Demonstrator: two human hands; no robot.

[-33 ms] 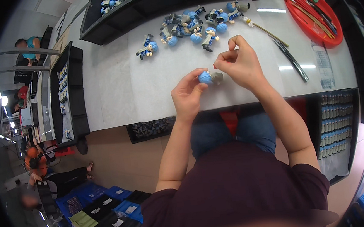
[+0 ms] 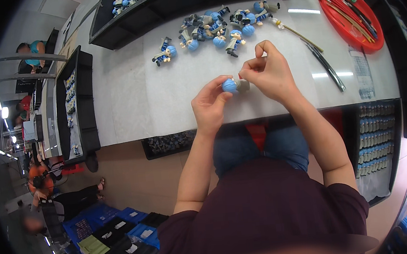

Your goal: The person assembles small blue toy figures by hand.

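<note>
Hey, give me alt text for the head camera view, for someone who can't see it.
The left hand holds a blue-haired figurine over a pale table, while the right hand is pinched close beside it. Beyond them lie more figurines, with a black bin behind and a red tray of brushes at the right.

One figurine (image 2: 229, 85) sits in the left hand (image 2: 210, 105), the right hand (image 2: 269, 74) to its right. Beyond them — on the table (image 2: 126, 92) — lies a figurine pile (image 2: 220, 42), then a tray (image 2: 163, 17) holding more; rightward, a dish (image 2: 368, 6) of brushes (image 2: 341, 8); leftward, a second tray (image 2: 85, 89) of figurines.
</note>
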